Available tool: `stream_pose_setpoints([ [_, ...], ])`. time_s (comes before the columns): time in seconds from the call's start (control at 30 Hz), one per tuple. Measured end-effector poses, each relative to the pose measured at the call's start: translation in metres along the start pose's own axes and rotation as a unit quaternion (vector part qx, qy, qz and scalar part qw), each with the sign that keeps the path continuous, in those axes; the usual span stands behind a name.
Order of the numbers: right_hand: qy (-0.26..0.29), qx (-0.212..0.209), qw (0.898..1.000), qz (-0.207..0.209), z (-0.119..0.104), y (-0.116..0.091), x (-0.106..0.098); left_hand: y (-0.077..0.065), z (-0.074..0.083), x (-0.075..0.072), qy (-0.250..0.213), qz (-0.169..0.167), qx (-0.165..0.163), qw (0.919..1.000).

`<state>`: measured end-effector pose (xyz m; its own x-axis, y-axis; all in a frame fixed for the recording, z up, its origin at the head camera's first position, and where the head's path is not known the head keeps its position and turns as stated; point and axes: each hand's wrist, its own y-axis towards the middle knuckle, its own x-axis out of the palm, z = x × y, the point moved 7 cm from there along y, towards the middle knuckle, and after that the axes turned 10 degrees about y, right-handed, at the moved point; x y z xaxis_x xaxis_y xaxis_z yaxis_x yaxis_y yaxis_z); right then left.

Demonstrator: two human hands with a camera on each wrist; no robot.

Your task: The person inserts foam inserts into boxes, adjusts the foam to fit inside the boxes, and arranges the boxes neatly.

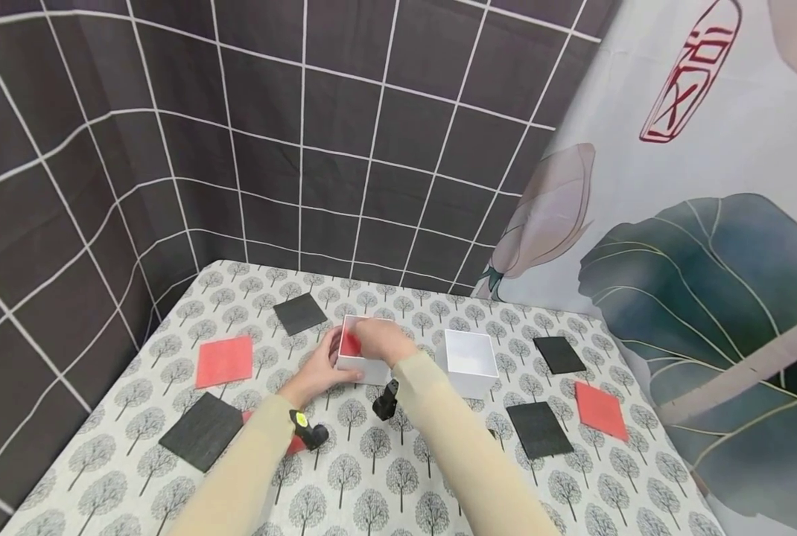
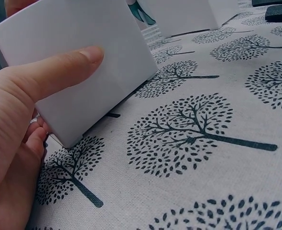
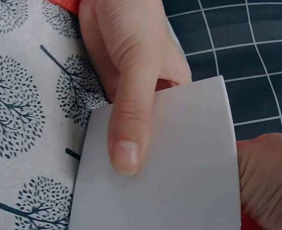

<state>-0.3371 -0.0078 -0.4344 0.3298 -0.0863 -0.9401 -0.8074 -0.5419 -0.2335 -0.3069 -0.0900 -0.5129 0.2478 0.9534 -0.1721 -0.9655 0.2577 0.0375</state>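
My left hand [image 1: 321, 365] grips a white open-topped box [image 1: 366, 369] from its left side. In the left wrist view its thumb lies flat along the box's wall [image 2: 98, 67], with the other fingers round the side and underneath. Over the rim reaches my right hand [image 1: 386, 339], its fingers down inside the box and hidden by the walls. Beside those fingers a red piece [image 1: 350, 343] shows within the box. Whether the right fingers pinch it or only press it is hidden. A bit of red also shows below the right hand [image 3: 268, 177] in the right wrist view.
A second white box [image 1: 471, 354] stands to the right. Black squares [image 1: 300, 313] and red squares [image 1: 225, 362] lie spread on both sides of the tree-print cloth [image 1: 345, 476]. Another red piece [image 1: 296, 445] is partly covered by my left forearm. Dark checked fabric hangs behind.
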Motion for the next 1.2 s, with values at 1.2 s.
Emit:
stream_pose_setpoints([
  [1.2, 0.181, -0.068, 0.967, 0.165, 0.016, -0.064, -0.034, -0.008, 0.013, 0.001, 0.011, -0.003, 0.013, 0.9998],
])
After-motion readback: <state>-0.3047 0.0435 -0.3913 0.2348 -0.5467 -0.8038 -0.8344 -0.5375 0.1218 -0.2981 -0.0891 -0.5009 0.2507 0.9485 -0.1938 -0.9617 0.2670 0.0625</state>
